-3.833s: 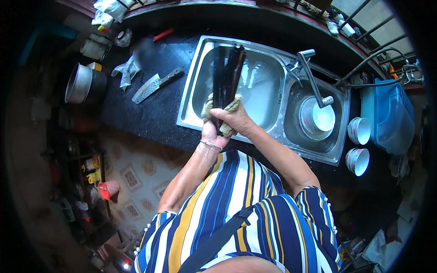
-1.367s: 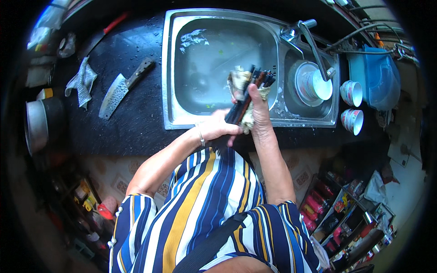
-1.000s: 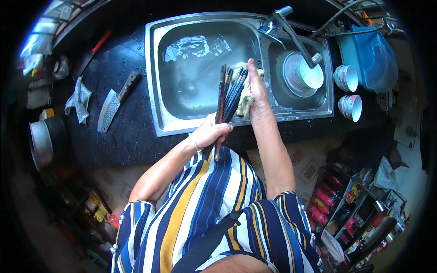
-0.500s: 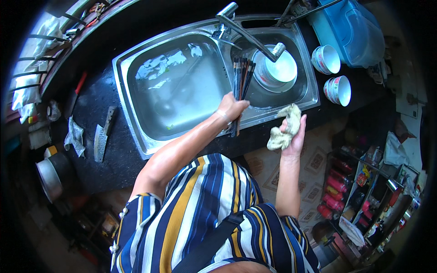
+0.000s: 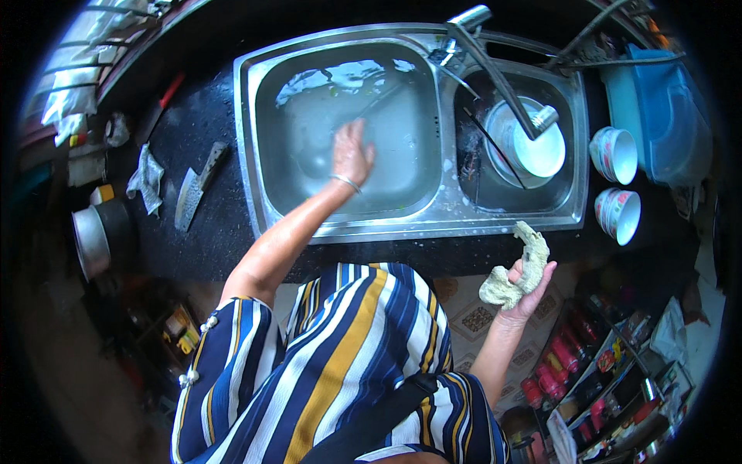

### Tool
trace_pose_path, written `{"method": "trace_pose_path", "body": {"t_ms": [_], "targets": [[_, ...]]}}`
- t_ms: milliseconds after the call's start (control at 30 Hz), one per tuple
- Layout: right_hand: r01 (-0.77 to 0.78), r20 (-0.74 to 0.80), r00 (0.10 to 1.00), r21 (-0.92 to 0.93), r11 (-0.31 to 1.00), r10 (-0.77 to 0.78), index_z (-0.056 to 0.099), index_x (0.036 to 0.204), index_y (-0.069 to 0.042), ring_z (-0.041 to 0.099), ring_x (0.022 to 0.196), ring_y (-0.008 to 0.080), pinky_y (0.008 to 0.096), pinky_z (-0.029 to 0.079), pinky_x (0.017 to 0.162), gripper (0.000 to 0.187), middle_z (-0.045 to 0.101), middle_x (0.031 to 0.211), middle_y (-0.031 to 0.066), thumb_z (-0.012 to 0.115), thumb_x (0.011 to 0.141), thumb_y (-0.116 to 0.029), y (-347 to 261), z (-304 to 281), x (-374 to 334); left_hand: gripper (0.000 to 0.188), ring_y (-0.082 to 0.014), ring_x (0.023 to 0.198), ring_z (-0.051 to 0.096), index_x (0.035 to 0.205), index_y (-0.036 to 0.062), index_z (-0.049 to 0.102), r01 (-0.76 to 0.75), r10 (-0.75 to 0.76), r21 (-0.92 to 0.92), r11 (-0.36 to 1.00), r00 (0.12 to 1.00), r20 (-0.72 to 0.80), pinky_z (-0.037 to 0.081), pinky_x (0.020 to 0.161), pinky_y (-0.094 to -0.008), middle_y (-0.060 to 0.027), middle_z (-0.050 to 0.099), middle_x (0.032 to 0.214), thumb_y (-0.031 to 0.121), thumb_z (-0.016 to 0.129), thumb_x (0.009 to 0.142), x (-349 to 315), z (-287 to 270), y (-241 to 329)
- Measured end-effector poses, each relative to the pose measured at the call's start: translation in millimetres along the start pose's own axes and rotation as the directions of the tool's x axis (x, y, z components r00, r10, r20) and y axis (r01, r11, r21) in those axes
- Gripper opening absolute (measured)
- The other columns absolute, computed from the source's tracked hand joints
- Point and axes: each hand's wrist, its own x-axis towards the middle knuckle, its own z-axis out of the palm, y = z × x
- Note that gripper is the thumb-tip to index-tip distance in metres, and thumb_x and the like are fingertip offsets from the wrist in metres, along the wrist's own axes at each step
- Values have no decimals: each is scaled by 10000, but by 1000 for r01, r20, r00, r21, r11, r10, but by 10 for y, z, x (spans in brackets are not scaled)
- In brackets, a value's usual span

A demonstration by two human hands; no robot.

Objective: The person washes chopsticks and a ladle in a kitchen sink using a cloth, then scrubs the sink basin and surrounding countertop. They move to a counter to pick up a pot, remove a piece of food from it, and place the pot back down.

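Observation:
My left hand (image 5: 352,156) is over the water in the large basin (image 5: 270,185) of the steel sink, its fingers stretched out and nothing in them. Beyond its fingertips a thin stick-like shape (image 5: 384,97) shows faintly in the cloudy water. In the small basin a dark chopstick (image 5: 495,147) leans across stacked white bowls (image 5: 541,155); more chopsticks (image 5: 469,164) lie dimly beside them. My right hand (image 5: 529,298) holds a crumpled, pale greenish cloth (image 5: 533,259) in front of the counter's edge.
A faucet (image 5: 502,81) reaches over the small basin. Right of the sink stand two bowl stacks (image 5: 618,155) and a blue plastic container (image 5: 672,116). A cleaver (image 5: 197,189), a red-handled knife (image 5: 162,104) and a crumpled cloth (image 5: 145,182) lie on the left counter, near a metal pot (image 5: 91,240).
My left hand has let go of the chopstick bundle, which is now in the small basin, and moved left over the large basin. My right hand still holds the cloth. The view has shifted.

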Motion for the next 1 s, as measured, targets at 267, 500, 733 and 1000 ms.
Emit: {"method": "trace_pose_path", "body": {"t_ms": [267,500,733,1000], "targets": [[-49,-48,998,-119,992,43,564,1047,-79,293,474,53,222,263,416,446,390,617,-34,509,946,-510,115,195,122,515,-350,1219,488,1321,99,512,192,-353,488,851,898,262,385,1030,-449,-158,524,1314,288,587,848,446,365,-1197],[-126,-128,987,-276,953,93,570,1084,-68,350,459,77,233,309,414,477,413,610,-20,498,945,-518,281,375,195,340,-321,1138,579,1177,84,626,263,-335,338,904,926,175,462,957,-423,-149,603,1225,255,494,914,-135,1745,-2135],[-133,-223,973,-337,932,58,592,1041,-84,482,483,109,247,407,428,467,485,629,4,528,922,-531,404,365,253,353,-345,1205,513,1230,81,566,264,-372,265,927,736,566,413,1002,-437,-186,495,1343,139,476,894,60,459,-427],[-164,-243,967,-381,910,73,588,1056,-87,446,472,108,245,396,426,469,493,637,8,524,924,-533,528,437,162,370,-367,1094,581,1173,79,580,-277,264,135,951,959,104,490,880,-434,-200,539,1253,174,584,815,172,929,-391]]}}
